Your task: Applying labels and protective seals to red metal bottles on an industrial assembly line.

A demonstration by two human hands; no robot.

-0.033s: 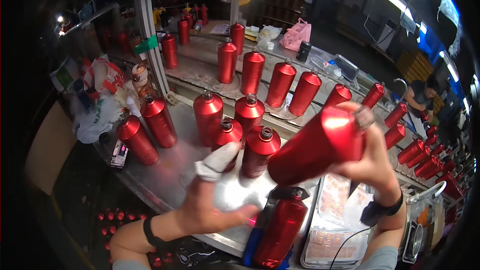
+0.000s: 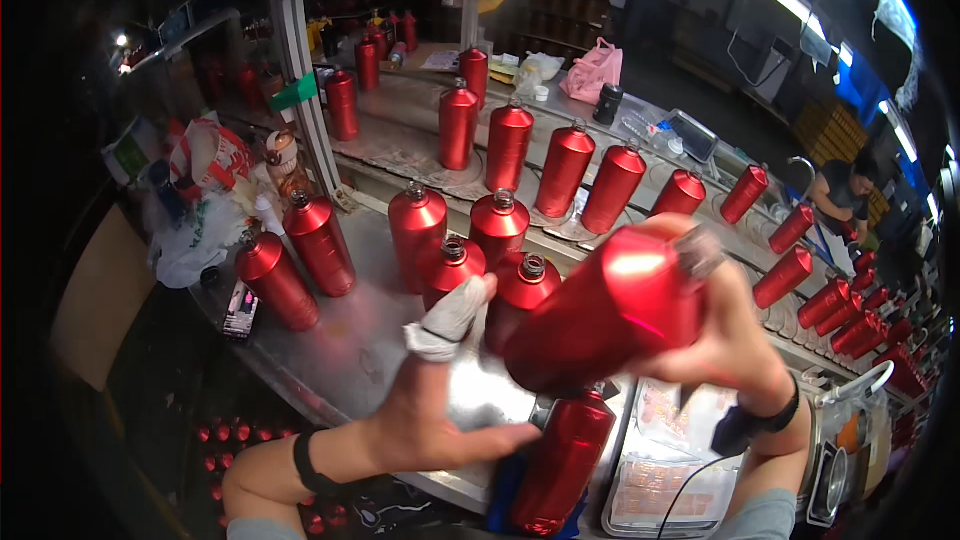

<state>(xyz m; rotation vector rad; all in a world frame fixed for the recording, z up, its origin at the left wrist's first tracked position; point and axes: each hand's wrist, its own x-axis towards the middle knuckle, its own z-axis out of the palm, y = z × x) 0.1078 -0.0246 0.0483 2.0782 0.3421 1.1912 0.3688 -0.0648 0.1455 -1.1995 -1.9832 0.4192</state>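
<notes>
Clasping a blurred red bottle (image 2: 608,308), right hand (image 2: 732,345), its grip partly hidden behind, left hand (image 2: 425,415), grip spread

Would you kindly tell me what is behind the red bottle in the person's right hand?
Behind the held bottle stands another red bottle on the metal table: its neck and shoulder show, but part of its body is covered. Anything else directly behind is hidden.

Factory workshop, conveyor (image 2: 408,156), rows of red bottles (image 2: 565,172)

Tray (image 2: 610,508) right of nearest bottle (image 2: 565,462).
</notes>
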